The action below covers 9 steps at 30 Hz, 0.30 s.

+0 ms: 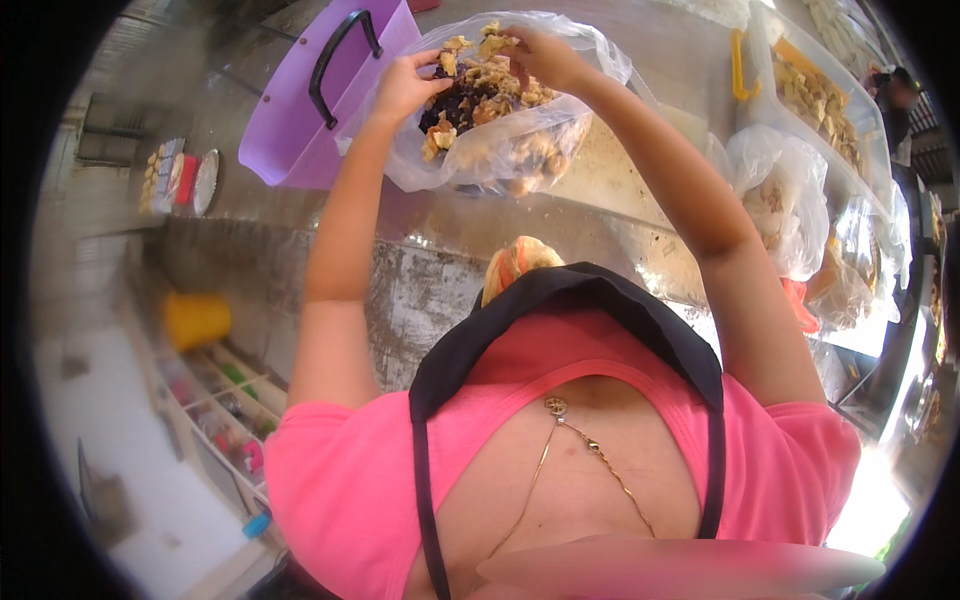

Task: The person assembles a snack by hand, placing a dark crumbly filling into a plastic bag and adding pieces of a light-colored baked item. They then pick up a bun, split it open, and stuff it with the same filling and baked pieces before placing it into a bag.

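Note:
An open clear plastic bag [405,165] lies on the table in front of me, filled with broken brown, golden and dark baked-looking pieces [495,95]. Over its left side, my left hand [410,88] pinches a crumbly golden piece [453,52] between fingers and thumb. Across from it, my right hand [548,60] reaches over the far right of the bag, its fingers closed on another golden piece [494,40]. The two held pieces are slightly apart, above the heap. Whether they are bread or cake, I cannot tell.
Left of the bag stands a purple bin [290,130] with a black handle. On the right are a clear tub [765,85] of broken pieces and a filled plastic bag [775,190]. Packages and a round tray [206,180] lie far left; a yellow bucket [197,320] stands lower left.

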Motion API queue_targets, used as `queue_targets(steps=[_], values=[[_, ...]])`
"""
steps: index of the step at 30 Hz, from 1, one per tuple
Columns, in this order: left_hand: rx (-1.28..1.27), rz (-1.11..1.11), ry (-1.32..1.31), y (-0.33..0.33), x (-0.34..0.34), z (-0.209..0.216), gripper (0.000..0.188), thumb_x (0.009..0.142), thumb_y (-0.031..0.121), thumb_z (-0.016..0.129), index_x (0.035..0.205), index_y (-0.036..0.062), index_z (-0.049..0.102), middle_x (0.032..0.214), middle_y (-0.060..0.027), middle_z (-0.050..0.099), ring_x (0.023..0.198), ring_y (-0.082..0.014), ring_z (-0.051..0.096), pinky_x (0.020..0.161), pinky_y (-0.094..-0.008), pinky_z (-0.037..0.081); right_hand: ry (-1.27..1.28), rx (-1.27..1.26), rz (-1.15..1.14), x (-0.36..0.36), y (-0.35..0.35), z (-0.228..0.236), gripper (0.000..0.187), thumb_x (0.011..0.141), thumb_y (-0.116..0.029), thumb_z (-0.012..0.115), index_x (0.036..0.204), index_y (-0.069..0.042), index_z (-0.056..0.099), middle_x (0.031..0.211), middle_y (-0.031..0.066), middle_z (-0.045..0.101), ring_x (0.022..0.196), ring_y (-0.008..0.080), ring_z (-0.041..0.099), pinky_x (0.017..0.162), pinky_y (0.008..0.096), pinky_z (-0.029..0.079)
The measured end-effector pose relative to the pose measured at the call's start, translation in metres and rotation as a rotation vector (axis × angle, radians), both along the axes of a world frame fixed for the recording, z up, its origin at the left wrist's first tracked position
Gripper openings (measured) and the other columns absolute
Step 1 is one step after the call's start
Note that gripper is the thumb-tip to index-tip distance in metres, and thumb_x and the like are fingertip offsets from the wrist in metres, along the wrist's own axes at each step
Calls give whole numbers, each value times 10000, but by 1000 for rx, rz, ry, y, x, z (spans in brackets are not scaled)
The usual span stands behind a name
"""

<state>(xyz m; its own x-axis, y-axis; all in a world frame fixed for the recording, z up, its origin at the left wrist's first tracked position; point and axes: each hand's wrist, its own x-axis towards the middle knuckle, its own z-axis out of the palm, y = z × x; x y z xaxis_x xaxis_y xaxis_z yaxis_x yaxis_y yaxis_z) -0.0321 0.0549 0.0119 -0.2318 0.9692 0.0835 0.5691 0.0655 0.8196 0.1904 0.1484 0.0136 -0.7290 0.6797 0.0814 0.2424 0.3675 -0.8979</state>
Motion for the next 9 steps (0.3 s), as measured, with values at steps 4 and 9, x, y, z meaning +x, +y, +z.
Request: queue_targets(steps=[4,9], values=[[60,-80,83,-4,3,8,442,692,153,788,1101,56,651,894,-90,696,761,-115,661,618,-247,512,-81,-6,-28,4,-3,-2,429,917,-297,543,1253,-36,489,761,59,628,580,125,610,577,277,465],[-212,44,411,-9,34,46,572,713,211,790,1238,128,576,928,-72,693,906,-163,650,794,-209,490,-172,78,4,7,-1,0,499,908,-366,554,1316,-96,460,816,71,653,609,142,626,633,260,473]])
